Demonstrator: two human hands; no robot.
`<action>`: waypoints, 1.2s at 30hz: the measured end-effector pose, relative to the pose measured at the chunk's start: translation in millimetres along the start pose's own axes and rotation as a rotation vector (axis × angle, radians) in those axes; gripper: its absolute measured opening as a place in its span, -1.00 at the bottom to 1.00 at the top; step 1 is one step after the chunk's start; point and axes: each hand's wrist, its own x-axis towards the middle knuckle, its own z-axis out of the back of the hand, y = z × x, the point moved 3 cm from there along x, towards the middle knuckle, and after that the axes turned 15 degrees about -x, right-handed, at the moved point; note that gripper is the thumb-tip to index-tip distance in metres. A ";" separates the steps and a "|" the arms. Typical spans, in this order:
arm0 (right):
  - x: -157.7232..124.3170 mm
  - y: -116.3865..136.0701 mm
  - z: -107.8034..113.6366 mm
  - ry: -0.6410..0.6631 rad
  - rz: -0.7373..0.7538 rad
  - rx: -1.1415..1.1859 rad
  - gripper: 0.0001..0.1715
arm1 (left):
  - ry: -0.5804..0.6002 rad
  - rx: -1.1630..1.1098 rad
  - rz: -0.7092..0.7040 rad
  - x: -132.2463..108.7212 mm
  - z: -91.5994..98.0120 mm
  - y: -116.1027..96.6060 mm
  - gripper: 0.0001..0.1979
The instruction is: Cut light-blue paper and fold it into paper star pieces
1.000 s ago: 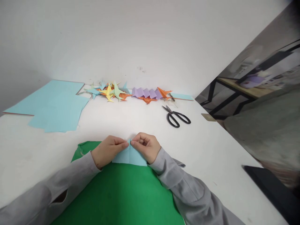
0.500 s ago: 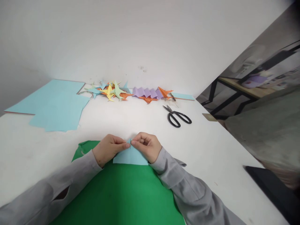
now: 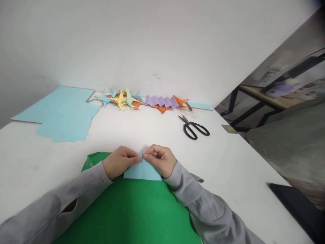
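My left hand [image 3: 119, 165] and my right hand [image 3: 160, 160] meet at the top point of a small folded light blue paper [image 3: 142, 171]. Both pinch its tip with curled fingers. The paper lies on a green sheet [image 3: 127, 210] that covers the near part of the white table [image 3: 236, 169]. Grey sleeves cover both forearms.
Black scissors [image 3: 194, 128] lie to the right, beyond my hands. A row of folded paper shapes [image 3: 144, 100] in yellow, orange, purple and blue lines the wall. Large light blue sheets [image 3: 63, 117] lie at the far left. A dark object [image 3: 297, 206] sits off the table's right edge.
The hands hold the same pinch on the blue paper. The view has shifted slightly, so everything sits a little further right in the picture.
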 end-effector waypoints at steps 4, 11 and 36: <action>-0.3 -0.5 -0.8 -0.003 0.008 -0.031 -0.62 | 0.030 0.011 -0.014 0.7 -0.2 0.4 -0.60; -1.7 -1.3 -1.0 -0.002 0.009 -0.065 -0.61 | 0.050 0.061 -0.072 1.1 0.3 0.3 -0.60; -4.9 8.8 -5.5 0.051 0.071 -0.159 -0.61 | 0.082 0.097 -0.029 0.0 -2.2 0.1 -0.62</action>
